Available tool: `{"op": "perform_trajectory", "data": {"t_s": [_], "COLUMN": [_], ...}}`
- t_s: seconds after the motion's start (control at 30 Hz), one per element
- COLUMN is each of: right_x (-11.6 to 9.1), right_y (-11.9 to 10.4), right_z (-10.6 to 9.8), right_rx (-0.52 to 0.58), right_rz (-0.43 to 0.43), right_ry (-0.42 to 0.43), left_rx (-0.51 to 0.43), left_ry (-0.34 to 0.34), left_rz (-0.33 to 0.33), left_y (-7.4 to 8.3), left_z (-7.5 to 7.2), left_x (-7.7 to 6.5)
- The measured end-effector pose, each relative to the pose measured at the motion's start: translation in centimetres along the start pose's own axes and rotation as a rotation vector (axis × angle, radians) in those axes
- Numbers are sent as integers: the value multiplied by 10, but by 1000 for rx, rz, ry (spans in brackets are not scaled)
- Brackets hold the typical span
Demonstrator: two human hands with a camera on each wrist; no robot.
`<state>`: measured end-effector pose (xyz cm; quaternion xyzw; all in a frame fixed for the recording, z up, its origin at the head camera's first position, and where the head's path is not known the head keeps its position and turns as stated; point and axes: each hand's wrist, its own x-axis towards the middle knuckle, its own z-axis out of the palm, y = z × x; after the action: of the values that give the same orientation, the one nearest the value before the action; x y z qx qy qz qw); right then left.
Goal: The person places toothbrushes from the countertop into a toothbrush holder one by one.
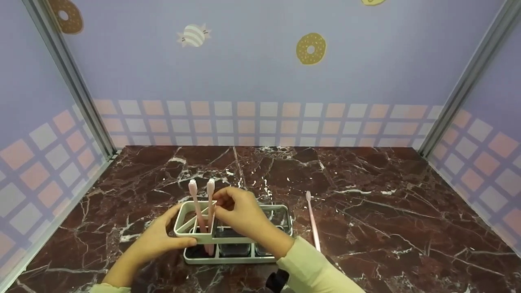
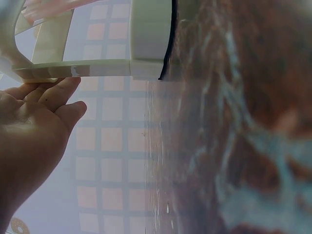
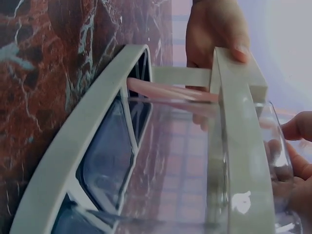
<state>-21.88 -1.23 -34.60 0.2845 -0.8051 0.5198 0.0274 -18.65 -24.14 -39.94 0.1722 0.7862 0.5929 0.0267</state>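
Note:
A cream toothbrush holder [image 1: 228, 260] has an upper frame joined to a lower base. My left hand [image 1: 160, 234] grips its left end, the thumb along the front of the upper frame and the fingers behind. Two pink toothbrushes [image 1: 200, 215] stand in the divided left compartment, heads up. To their right, my right hand [image 1: 244, 211] has its fingers curled at the rim of a clear cup [image 3: 180, 161] in the holder, pinching it. Part of this cup is hidden by the hand in the head view.
Another pink toothbrush [image 1: 312, 219] lies on the dark red marbled table [image 1: 386, 228], right of the holder. A second clear cup [image 1: 276, 215] sits at the holder's right end. Patterned walls [image 1: 260, 73] enclose the back and both sides.

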Motion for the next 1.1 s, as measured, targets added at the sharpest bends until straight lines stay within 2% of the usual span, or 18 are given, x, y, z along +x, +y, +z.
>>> {"op": "perform_trajectory", "data": {"t_s": [0.13, 0.37, 0.53, 0.77, 0.9, 1.1], "right_x": [1, -3, -9, -18, -21, -27], "right_y": [1, 13, 34, 69, 89, 115], "right_z": [-15, -52, -76, -100, -110, -121], "right_rx": [-5, -30, -85, -164, -221, -230], "right_rz": [31, 113, 104, 128, 171, 258], "right_ry": [17, 85, 181, 288, 319, 332], "left_rx": [12, 35, 32, 88, 61, 75], "left_ry": [3, 3, -8, 18, 13, 14], "left_rz": [0, -14, -30, -10, -13, -9], "left_y": [0, 0, 1, 2, 2, 1], "left_z": [0, -1, -1, -2, -2, 0], "left_x": [0, 1, 1, -1, -1, 0]}}
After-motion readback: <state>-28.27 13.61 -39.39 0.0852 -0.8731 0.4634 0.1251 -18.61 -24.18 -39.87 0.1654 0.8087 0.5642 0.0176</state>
